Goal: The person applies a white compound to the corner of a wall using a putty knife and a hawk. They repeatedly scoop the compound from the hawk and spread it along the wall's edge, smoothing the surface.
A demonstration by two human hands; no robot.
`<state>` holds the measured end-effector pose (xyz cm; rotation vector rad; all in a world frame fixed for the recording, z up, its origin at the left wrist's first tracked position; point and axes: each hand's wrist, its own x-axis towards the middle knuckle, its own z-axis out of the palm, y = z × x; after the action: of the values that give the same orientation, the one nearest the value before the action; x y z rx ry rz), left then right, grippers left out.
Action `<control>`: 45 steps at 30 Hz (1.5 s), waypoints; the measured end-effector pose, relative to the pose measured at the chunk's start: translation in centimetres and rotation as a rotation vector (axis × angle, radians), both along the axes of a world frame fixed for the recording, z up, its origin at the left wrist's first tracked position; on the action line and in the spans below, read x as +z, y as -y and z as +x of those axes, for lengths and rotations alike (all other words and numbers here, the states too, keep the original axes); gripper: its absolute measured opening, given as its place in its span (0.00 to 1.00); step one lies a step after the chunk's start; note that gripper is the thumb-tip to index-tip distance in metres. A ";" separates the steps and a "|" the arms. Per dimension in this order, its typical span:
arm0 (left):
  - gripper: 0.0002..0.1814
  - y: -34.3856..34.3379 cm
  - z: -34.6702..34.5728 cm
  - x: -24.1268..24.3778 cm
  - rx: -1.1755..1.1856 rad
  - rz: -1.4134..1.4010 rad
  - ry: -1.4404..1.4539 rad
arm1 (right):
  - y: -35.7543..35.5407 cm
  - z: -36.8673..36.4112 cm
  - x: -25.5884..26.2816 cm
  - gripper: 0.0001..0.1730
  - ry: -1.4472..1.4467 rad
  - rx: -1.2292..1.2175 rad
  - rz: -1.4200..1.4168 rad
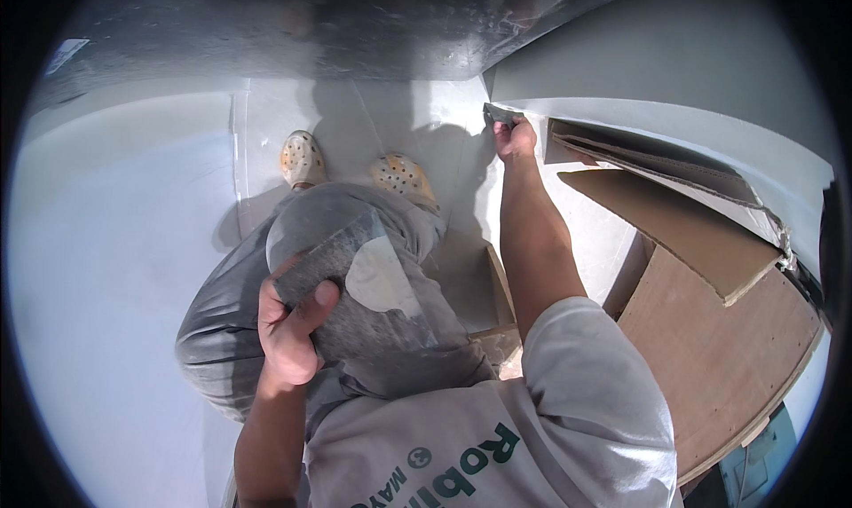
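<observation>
My left hand [293, 335] grips a flat, smeared metal plate [366, 335] over my lap, its thumb on top. A rounded patch of pale putty [379, 275] lies spread near the plate's far edge. My right arm reaches forward, and my right hand [518, 138] holds a small putty knife [502, 114] with a dark blade. That blade is at the foot of the corner where the grey wall [632, 62] meets a dark glossy panel [299, 35]. The knife's handle is hidden in my fingers.
Folded cardboard sheets [679, 222] lean by the wall to my right. Behind them is a brown plywood board [719, 355]. Wooden pieces [496, 341] lie beside my leg. My perforated clogs [303, 158] rest on the pale floor [359, 122]; a white surface [120, 275] spans the left.
</observation>
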<state>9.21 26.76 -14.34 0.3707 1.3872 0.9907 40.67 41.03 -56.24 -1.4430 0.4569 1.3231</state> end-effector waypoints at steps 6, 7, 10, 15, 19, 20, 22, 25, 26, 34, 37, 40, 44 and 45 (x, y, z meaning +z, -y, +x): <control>0.18 -0.3 -0.1 0.3 -0.017 -0.019 -0.002 | -1.2 0.0 -0.3 0.08 -0.010 -0.030 0.009; 0.18 -0.4 -0.2 0.3 -0.030 -0.027 -0.006 | -1.3 0.2 -0.5 0.08 -0.024 -0.048 0.021; 0.19 -0.5 0.0 0.4 -0.009 -0.048 -0.026 | -1.4 1.0 -0.9 0.07 -0.061 -0.026 0.092; 0.21 -0.7 0.0 0.3 0.003 -0.063 -0.015 | -1.0 2.1 1.3 0.07 -0.053 -0.056 0.135; 0.22 -0.3 0.1 -0.1 0.060 -0.064 -0.019 | 4.0 1.3 5.1 0.07 -0.068 -0.034 0.147; 0.22 -0.9 0.2 0.0 0.041 -0.049 0.012 | 6.7 2.7 3.6 0.08 -0.061 0.046 0.134; 0.21 -1.8 0.4 0.3 -0.010 -0.013 0.055 | 10.7 3.7 2.3 0.11 -0.190 0.240 0.165; 0.20 -1.6 0.5 1.3 0.007 -0.051 0.087 | 11.6 -1.9 11.2 0.18 -0.235 0.373 0.228; 0.19 -1.6 0.6 1.8 0.004 -0.080 0.106 | 11.6 -3.1 13.8 0.22 -0.202 0.422 0.255; 0.16 -1.6 1.8 3.4 0.041 -0.056 0.114 | 11.9 -9.8 36.2 0.29 0.848 0.831 0.969; 0.16 -1.4 1.6 3.3 0.018 -0.036 0.125 | 13.7 -11.3 39.6 0.30 1.137 0.671 1.373; 0.15 -0.9 1.4 3.5 0.020 -0.019 0.209 | 14.1 -11.4 39.8 0.31 1.215 0.893 1.408; 0.14 -0.3 1.1 2.8 -0.031 0.062 0.279 | 13.6 -9.2 39.8 0.32 1.406 1.134 1.460; 0.14 -0.2 1.1 2.7 -0.037 0.077 0.282 | 13.4 -8.8 39.7 0.32 1.439 1.144 1.508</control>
<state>10.28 27.01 -11.61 0.2997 1.0868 1.0255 31.83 27.58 -16.57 -0.7734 -2.0769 0.5493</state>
